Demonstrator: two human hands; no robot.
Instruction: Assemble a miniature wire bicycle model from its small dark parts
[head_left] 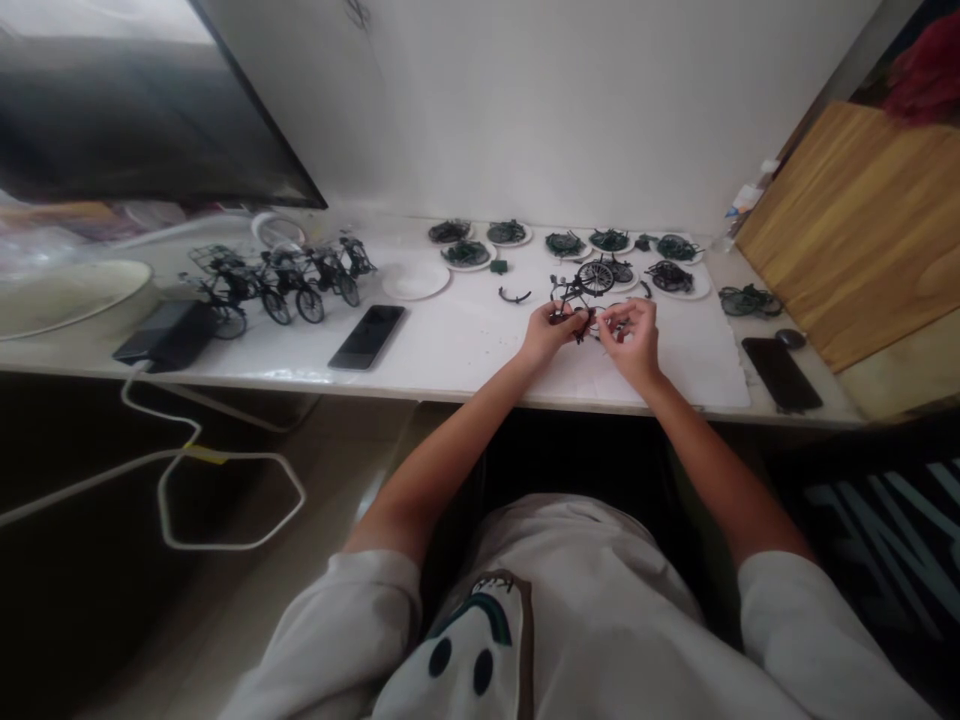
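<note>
A partly built black miniature bicycle (595,277) is gripped in my left hand (549,332), its spoked wheel pointing away from me. My right hand (634,338) is closed in a pinch close beside it, thumb against fingertips; whatever sits between them is too small to make out. Just behind my hands are white plates heaped with dark parts, such as the plate (703,289) at the right. A curved dark piece (514,296) lies on the white sheet (472,345) to the left of my left hand.
Several finished miniature bicycles (309,302) stand at left, near a white plate (415,281) and a phone (367,337). A black box with a cable (166,335) lies by the front edge. Rightward are another phone (782,373), a dark mouse-like object (790,339) and a wooden board (855,230).
</note>
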